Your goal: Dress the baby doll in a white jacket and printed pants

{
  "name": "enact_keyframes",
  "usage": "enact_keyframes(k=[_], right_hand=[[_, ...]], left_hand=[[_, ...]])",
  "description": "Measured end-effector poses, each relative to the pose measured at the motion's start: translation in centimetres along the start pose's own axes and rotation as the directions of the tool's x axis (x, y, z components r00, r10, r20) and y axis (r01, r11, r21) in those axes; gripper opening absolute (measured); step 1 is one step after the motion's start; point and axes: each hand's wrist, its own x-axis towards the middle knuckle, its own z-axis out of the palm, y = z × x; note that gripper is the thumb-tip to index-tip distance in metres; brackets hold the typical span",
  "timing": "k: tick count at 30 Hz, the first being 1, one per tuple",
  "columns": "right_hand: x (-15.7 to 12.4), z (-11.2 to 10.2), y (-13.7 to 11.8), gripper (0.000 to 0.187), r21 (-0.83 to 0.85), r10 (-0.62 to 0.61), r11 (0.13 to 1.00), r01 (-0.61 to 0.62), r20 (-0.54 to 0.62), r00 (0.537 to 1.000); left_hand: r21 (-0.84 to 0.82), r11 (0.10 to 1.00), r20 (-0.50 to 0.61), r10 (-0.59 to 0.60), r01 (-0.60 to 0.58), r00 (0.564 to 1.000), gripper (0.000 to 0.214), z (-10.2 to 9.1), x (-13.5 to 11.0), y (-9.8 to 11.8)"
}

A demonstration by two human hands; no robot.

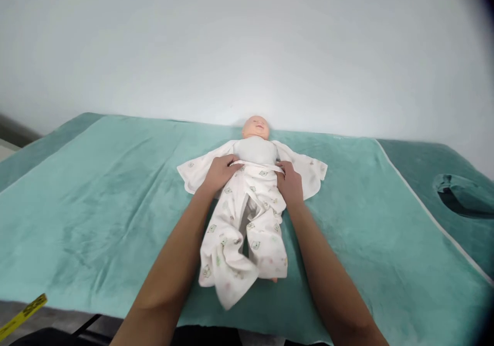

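A baby doll (pixel 256 145) lies on its back on a teal towel (pixel 96 202), head toward the wall. It wears white printed trousers (pixel 247 228), and a white printed top (pixel 309 174) lies spread open beneath its grey torso. My left hand (pixel 221 173) grips the trousers' waistband at the doll's left side as I see it. My right hand (pixel 288 181) grips the waistband on the other side. Both hands have fingers curled over the fabric edge.
The towel covers a padded teal table (pixel 424 156) with a face hole (pixel 461 197) at the right. A pale wall (pixel 247 42) stands right behind the doll's head. A yellow strip (pixel 23 315) shows at the bottom left, below the table edge.
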Motion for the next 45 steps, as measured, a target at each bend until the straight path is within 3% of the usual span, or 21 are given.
enact_keyframes(k=[4, 8, 11, 13, 16, 18, 22, 25, 28, 31, 36, 40, 42, 45], right_hand=[[1.4, 0.2, 0.4, 0.021, 0.01, 0.137, 0.991, -0.137, 0.018, 0.99], [3.3, -0.2, -0.4, 0.029, -0.055, 0.235, 0.972, -0.23, 0.14, 0.962], [3.7, 0.0, -0.6, 0.031, 0.043, 0.171, 0.983, -0.176, 0.1, 0.98], [3.4, 0.4, -0.5, 0.03, 0.142, 0.111, 0.983, -0.117, 0.047, 0.993], [2.8, 0.5, -0.7, 0.02, 0.166, -0.008, 0.986, 0.014, -0.036, 0.999], [2.6, 0.3, -1.3, 0.013, 0.15, -0.091, 0.984, 0.1, -0.064, 0.994], [2.3, 0.0, -2.5, 0.006, 0.216, -0.137, 0.966, 0.145, -0.05, 0.989], [2.2, 0.3, -2.6, 0.01, 0.24, -0.146, 0.959, 0.153, -0.049, 0.988], [2.3, 0.7, -2.1, 0.031, 0.27, -0.095, 0.959, 0.093, -0.003, 0.995], [2.3, 1.0, -1.9, 0.041, 0.334, 0.002, 0.942, -0.017, 0.046, 0.999], [2.2, 1.8, -2.6, 0.036, 0.38, 0.066, 0.921, -0.085, 0.065, 0.996], [2.7, 2.9, -2.0, 0.026, 0.499, 0.187, 0.849, -0.173, 0.021, 0.982], [3.1, 3.1, -1.4, 0.022, 0.548, 0.216, 0.816, -0.183, 0.005, 0.976], [3.3, 2.6, -0.6, 0.027, 0.49, 0.225, 0.847, -0.207, 0.023, 0.974]], left_hand=[[-0.134, 0.991, 0.016, -0.002, 0.005, 1.0, 0.025, 0.2, 0.0, -0.3], [-0.313, 0.947, 0.179, -0.009, 0.066, 0.984, 0.032, -1.4, -0.6, -0.1], [-0.448, 0.884, 0.289, -0.003, 0.138, 0.957, 0.036, -2.2, -1.3, -0.5], [-0.489, 0.86, 0.281, 0.0, 0.143, 0.96, 0.037, -2.1, -1.7, -0.9], [-0.462, 0.88, 0.232, 0.005, 0.106, 0.973, 0.035, -1.8, -1.9, -1.0], [-0.418, 0.904, 0.257, 0.023, 0.09, 0.966, 0.028, -1.8, -1.9, -0.9], [-0.365, 0.928, 0.32, 0.053, 0.071, 0.946, 0.025, -1.9, -1.8, -0.9], [-0.345, 0.938, 0.27, 0.055, 0.043, 0.961, 0.021, -1.3, -1.8, -0.8], [-0.331, 0.943, 0.05, 0.045, -0.026, 0.998, 0.027, -0.1, -2.1, -0.5], [-0.349, 0.935, -0.15, 0.002, -0.055, 0.989, 0.027, 1.1, -2.2, -0.2], [-0.308, 0.95, -0.21, -0.118, 0.048, 0.971, 0.029, 1.8, -0.6, -0.3], [-0.222, 0.957, -0.309, -0.251, 0.187, 0.917, 0.022, 1.8, 1.1, -0.5], [-0.243, 0.945, -0.274, -0.283, 0.218, 0.919, 0.02, 1.4, 1.2, -0.4], [-0.353, 0.907, -0.01, -0.251, 0.231, 0.968, 0.021, -0.2, 0.4, -0.2]])
